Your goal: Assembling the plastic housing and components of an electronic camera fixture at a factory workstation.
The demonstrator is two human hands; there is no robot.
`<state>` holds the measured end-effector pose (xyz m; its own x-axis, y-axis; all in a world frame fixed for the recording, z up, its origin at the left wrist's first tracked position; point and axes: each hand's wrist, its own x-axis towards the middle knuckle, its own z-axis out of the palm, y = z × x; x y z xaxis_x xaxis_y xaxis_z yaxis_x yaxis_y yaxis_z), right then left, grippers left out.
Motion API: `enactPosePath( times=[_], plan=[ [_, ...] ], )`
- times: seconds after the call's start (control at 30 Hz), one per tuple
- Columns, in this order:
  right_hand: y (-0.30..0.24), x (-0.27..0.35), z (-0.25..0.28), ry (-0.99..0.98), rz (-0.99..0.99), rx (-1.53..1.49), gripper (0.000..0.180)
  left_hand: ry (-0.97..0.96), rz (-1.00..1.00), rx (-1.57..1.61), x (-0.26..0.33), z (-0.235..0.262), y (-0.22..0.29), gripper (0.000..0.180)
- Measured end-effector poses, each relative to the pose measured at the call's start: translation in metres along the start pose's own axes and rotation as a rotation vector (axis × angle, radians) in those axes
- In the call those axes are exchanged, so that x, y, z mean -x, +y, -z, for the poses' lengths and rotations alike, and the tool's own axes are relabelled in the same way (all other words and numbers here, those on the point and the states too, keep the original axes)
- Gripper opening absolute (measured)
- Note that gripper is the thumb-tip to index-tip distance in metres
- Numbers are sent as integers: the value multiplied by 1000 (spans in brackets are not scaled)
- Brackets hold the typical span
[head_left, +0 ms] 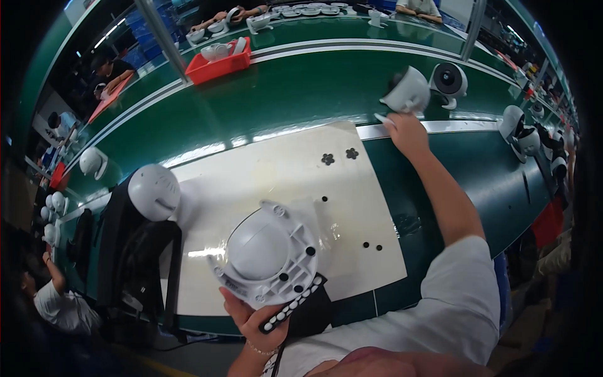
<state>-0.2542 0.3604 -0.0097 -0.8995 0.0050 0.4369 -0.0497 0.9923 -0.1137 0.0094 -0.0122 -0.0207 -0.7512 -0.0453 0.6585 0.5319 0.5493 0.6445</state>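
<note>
Left hand [254, 320] gripping white dome base [267, 251] over white mat [282, 169], right hand [405, 129] closed on white camera [408, 91] at green belt [282, 94], tabletop [490, 176] beneath.

White dome housing [267, 251] tilted above tabletop's near edge; white camera body [407, 91] tipped sideways at far edge.

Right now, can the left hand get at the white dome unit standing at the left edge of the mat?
Probably not as it stands: the left hand is full, gripping the white domed housing. The path over the white mat to the white dome unit looks free, though.
</note>
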Motion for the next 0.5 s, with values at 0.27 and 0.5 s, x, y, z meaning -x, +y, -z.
enactPosePath(
  times=[0.27,0.5],
  plan=[
    [-66,117,94,-67,278,-340,28,28,-85,11,-18,0,12,30],
    [-194,142,171,-149,913,-875,30,64,-67,75,-17,8,23,35]
  ],
)
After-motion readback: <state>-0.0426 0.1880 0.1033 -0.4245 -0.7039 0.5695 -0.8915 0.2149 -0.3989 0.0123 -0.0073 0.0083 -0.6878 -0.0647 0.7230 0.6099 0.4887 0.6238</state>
